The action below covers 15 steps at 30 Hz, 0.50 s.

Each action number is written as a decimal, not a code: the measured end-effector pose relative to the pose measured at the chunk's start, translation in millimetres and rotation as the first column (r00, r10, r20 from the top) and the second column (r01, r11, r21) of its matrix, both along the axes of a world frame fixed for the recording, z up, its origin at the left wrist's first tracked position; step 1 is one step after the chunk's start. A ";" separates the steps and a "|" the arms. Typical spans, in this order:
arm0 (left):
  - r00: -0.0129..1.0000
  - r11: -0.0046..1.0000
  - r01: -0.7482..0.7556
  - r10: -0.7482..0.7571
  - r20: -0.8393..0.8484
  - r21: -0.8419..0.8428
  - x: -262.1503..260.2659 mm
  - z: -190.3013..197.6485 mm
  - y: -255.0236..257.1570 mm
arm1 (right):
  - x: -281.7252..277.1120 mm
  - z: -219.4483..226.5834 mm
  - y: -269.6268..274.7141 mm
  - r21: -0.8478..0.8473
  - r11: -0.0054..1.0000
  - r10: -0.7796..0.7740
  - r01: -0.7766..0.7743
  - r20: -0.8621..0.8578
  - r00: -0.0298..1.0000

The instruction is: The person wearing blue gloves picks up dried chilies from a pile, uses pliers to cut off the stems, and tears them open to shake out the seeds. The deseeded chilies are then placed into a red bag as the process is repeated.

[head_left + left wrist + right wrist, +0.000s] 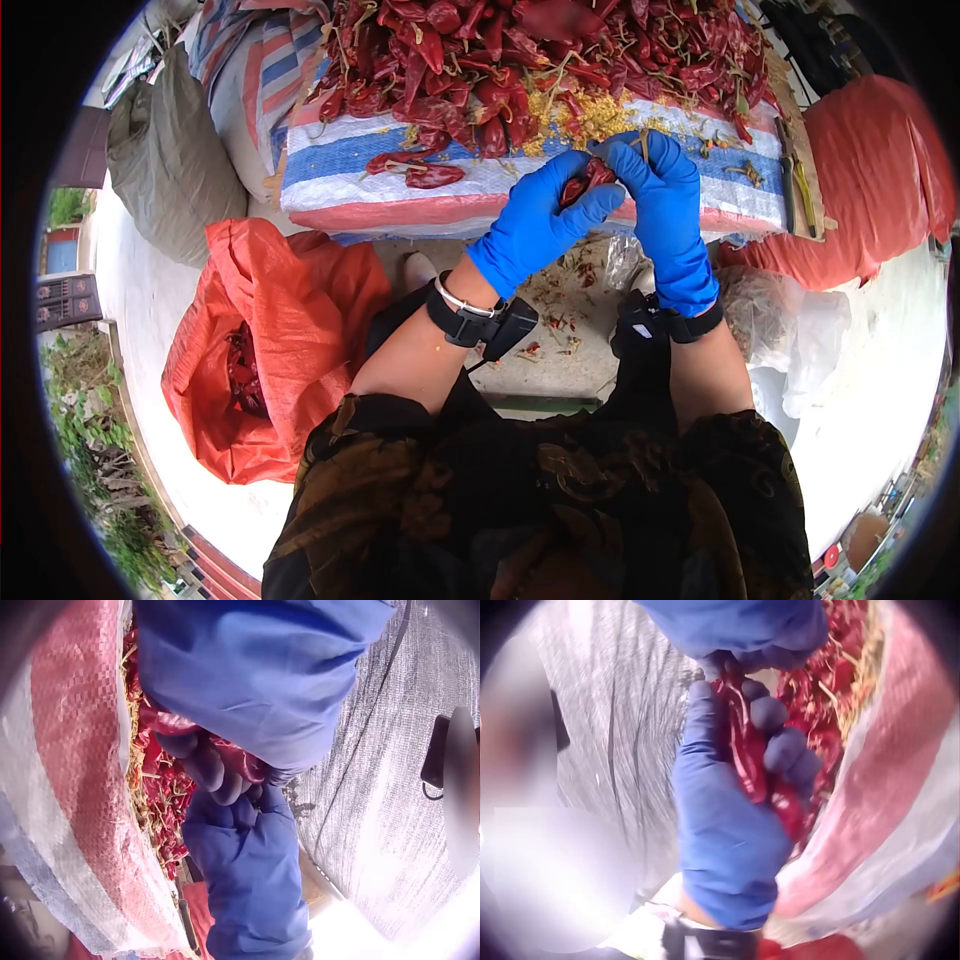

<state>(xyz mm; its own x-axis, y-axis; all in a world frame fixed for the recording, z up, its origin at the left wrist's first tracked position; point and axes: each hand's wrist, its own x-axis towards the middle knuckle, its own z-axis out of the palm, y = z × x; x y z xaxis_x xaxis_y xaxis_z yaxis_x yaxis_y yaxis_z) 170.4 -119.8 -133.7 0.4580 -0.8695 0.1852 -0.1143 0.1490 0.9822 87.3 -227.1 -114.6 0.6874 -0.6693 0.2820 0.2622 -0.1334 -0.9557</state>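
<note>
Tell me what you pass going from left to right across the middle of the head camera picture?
Grey sack → orange bag → left hand holding dried chillies → right hand → clear plastic bag → big red sack.

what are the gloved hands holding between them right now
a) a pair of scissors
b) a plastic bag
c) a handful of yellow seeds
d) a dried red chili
d) In the head view the left hand and the right hand, both in blue gloves, close around a dried red chili; the right wrist view shows the left hand's fingers curled round the red pod.
</note>
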 end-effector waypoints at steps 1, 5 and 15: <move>1.000 1.000 -0.005 0.005 -0.020 -0.009 0.2 -0.5 -0.8 | 0.8 -2.1 1.5 -0.001 1.000 0.002 -0.002 0.000 1.000; 0.944 0.987 0.140 -0.108 -0.311 0.081 2.5 16.6 6.7 | -5.0 -0.7 5.7 0.157 0.986 0.060 -0.058 -0.009 0.998; 0.998 0.978 0.068 -0.070 -0.006 -0.197 -4.0 10.3 9.4 | -0.6 -3.9 -3.4 0.939 0.252 0.167 -0.236 0.198 0.966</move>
<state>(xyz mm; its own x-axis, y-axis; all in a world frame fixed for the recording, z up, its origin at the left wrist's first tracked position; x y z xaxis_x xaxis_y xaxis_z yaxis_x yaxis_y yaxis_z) 166.4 -110.4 -123.4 0.4014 -0.8464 0.3498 -0.0848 0.3459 0.9344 86.8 -230.4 -118.5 0.8519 -0.3227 -0.4124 0.1829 0.9213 -0.3431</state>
